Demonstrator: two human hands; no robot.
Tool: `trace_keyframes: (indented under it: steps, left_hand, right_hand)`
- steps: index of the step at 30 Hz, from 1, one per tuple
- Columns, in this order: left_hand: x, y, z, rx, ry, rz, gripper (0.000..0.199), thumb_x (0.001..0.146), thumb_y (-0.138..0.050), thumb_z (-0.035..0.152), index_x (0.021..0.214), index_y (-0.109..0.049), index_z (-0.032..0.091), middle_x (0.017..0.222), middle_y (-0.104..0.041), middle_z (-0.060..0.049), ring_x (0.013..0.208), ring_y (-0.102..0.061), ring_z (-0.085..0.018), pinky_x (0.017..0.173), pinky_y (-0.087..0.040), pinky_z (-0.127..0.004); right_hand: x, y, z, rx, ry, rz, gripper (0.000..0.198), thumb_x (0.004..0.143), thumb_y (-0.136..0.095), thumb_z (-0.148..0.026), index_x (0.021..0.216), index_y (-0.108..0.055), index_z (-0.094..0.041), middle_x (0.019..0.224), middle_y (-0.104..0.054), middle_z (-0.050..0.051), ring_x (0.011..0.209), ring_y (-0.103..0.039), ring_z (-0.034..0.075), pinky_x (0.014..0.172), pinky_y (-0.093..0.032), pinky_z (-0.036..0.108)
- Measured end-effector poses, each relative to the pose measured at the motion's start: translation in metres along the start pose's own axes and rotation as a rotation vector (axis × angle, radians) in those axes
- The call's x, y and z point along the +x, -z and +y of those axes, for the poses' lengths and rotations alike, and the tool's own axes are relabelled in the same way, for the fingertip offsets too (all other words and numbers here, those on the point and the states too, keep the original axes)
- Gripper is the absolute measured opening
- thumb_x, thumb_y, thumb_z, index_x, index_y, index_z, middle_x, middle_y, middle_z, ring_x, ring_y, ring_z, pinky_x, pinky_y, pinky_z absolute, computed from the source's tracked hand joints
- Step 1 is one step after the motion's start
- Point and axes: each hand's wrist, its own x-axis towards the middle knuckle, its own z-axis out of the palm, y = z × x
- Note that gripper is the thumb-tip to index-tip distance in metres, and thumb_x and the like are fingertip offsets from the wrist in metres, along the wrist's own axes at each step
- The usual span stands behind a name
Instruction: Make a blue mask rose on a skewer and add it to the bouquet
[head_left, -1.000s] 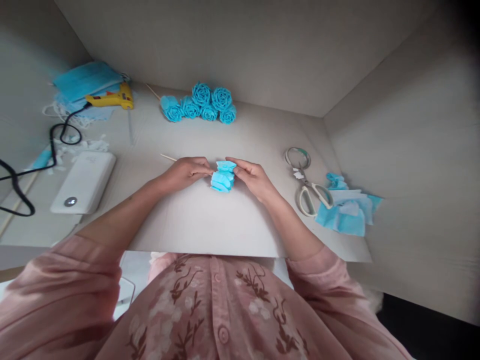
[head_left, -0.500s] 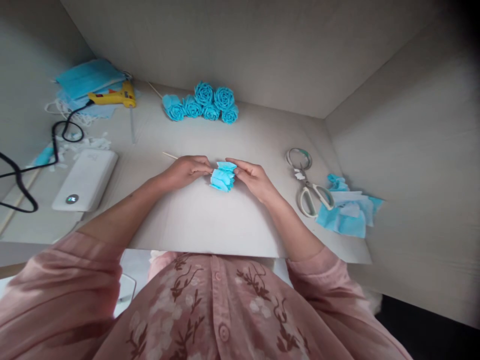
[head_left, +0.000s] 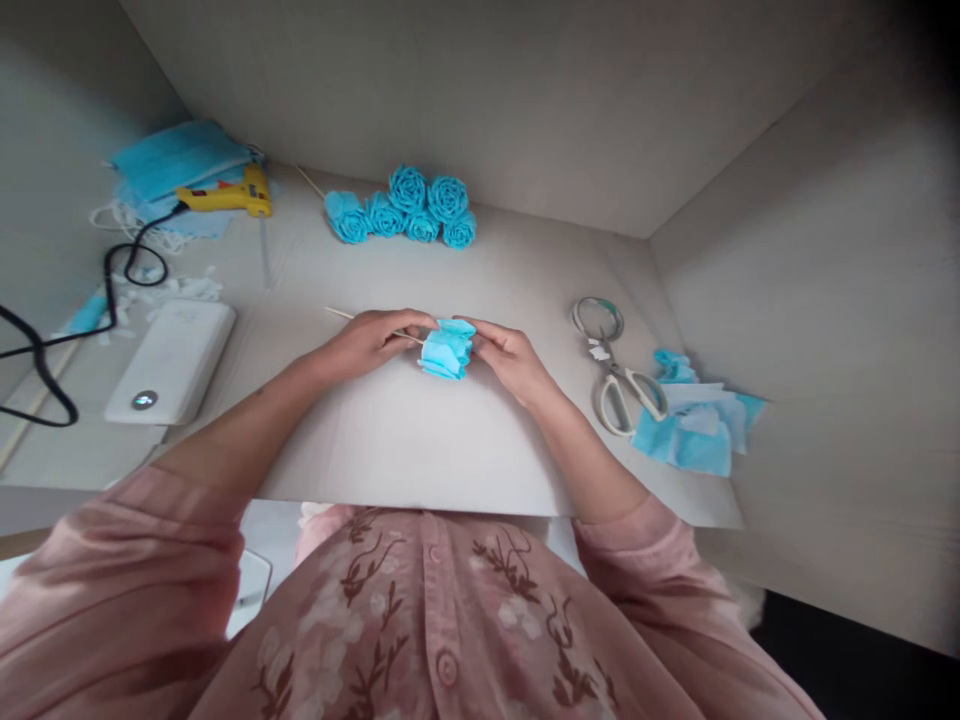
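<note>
A light blue fabric flower (head_left: 448, 350) on a thin wooden stick (head_left: 339, 313) is held above the table's middle, tilted with its petals toward the right. My left hand (head_left: 373, 338) is closed round the stick just below the bloom, and its index finger reaches to the flower's upper edge. At the petal side, my right hand (head_left: 508, 358) pinches the blue fabric; its thumb and fingertips are partly hidden behind the petals.
Finished blue roses (head_left: 424, 205) lie at the back. To the left are a yellow glue gun (head_left: 229, 193), folded masks (head_left: 176, 158), a black cable (head_left: 112, 290) and a white power bank (head_left: 172, 360). At right lie a tape roll (head_left: 598, 318), scissors (head_left: 630, 395) and fabric scraps (head_left: 697, 430).
The flower has turned slightly in my hands. My left fingers have stretched rightward onto its upper edge, and more of the stick shows below them.
</note>
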Motion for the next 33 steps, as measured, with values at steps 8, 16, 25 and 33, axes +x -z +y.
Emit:
trace_keyframes:
  steps: [8, 16, 25, 33]
  left_hand:
    - [0.0014, 0.0017, -0.0001, 0.004, -0.115, 0.01, 0.035, 0.105, -0.054, 0.04, 0.125, -0.075, 0.019, 0.114, -0.079, -0.01, 0.098, -0.075, -0.018, 0.087, -0.055, -0.025]
    - [0.0022, 0.001, -0.0011, 0.0, -0.155, -0.011, 0.041, 0.108, -0.05, 0.046, 0.125, -0.077, 0.022, 0.109, -0.079, -0.01, 0.095, -0.073, -0.017, 0.089, -0.054, -0.024]
    - [0.0025, 0.0007, -0.0038, -0.04, -0.207, -0.006, 0.046, 0.108, -0.048, 0.053, 0.123, -0.08, 0.025, 0.091, -0.076, -0.007, 0.079, -0.069, -0.013, 0.075, -0.05, -0.02]
    - [0.0027, 0.0043, 0.0, -0.12, -0.202, -0.049, 0.049, 0.106, -0.048, 0.058, 0.119, -0.082, 0.026, 0.091, -0.077, -0.008, 0.08, -0.071, -0.013, 0.076, -0.052, -0.02]
  right_hand:
    - [-0.0004, 0.002, 0.0002, -0.026, 0.007, -0.009, 0.042, 0.091, -0.065, -0.043, 0.128, -0.078, -0.026, 0.134, -0.076, 0.004, 0.128, -0.067, 0.025, 0.114, -0.048, 0.044]
    - [-0.0013, 0.0024, -0.0043, -0.097, 0.05, -0.053, 0.039, 0.094, -0.061, -0.038, 0.126, -0.079, -0.028, 0.131, -0.077, 0.002, 0.126, -0.068, 0.024, 0.114, -0.048, 0.043]
    - [-0.003, 0.0043, -0.0007, -0.169, 0.089, -0.083, 0.042, 0.093, -0.057, -0.029, 0.129, -0.077, -0.028, 0.131, -0.077, 0.001, 0.121, -0.071, 0.022, 0.111, -0.051, 0.041]
    - [-0.0027, 0.0047, -0.0008, -0.208, 0.083, -0.104, 0.04, 0.093, -0.057, -0.028, 0.127, -0.078, -0.028, 0.13, -0.078, 0.0, 0.12, -0.072, 0.021, 0.111, -0.052, 0.041]
